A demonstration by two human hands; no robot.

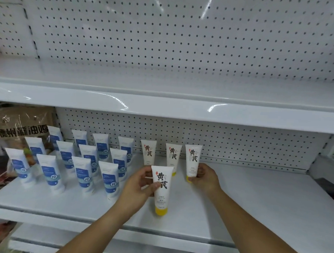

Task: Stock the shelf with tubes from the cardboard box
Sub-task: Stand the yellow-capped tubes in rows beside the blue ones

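White metal shelf (255, 204), left hand (138, 184) curled round a white plastic tube with yellow cap (161, 199) upright cap-down near the front edge, right hand (206, 176) gripping a matching tube (193, 156) cap-down in the back row beside two more, blue-labelled white tubes (84, 172) ranked to the left

White metal store shelving fills the view. A perforated back panel (186, 40) rises behind a glossy upper shelf (163, 108), whose front lip catches bright streaks of reflected light (117, 101). A slotted upright (31, 30) divides the bays at far left. More perforated panelling backs the lower shelf (265, 199).
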